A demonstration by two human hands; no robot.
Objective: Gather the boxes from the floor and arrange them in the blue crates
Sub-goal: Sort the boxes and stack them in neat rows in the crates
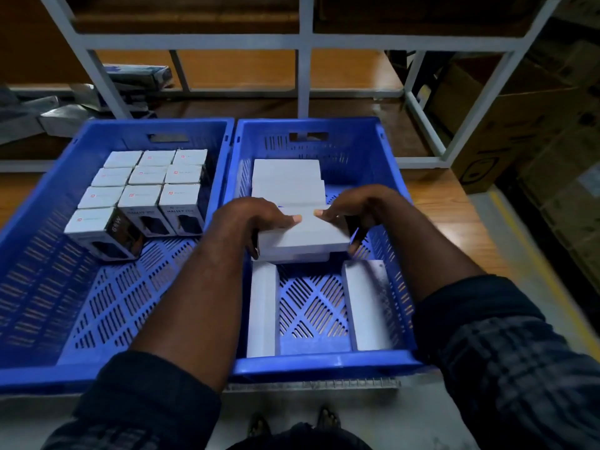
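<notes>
Hands both on one flat white box (303, 238): left hand (253, 222) gripped its left end and right hand (357, 206) its right end, fingers curled round the edges. It sat low over the middle of the right blue crate (324, 360), over another white edge just beneath. We could not tell whether the two touched.

Progress, as we judged it: well under way, not finished.
- Left blue crate (113, 371) held a tidy block of small upright boxes (143, 196) at its far end, three across and four deep. There was room in the near half.
- Right crate had a far stack (285, 177) of flat white boxes by the back wall.
- It also held a near-left box (263, 306) and a near-right box (367, 303), each on edge against its side wall, with a gap between them.

Hidden: floor stock was out of view, so we could not count what was left to gather. Print on the small boxes was mostly unreadable. Metal rack (305, 76) and cardboard cartons (519, 125) behind were dim, their contents unclear.
</notes>
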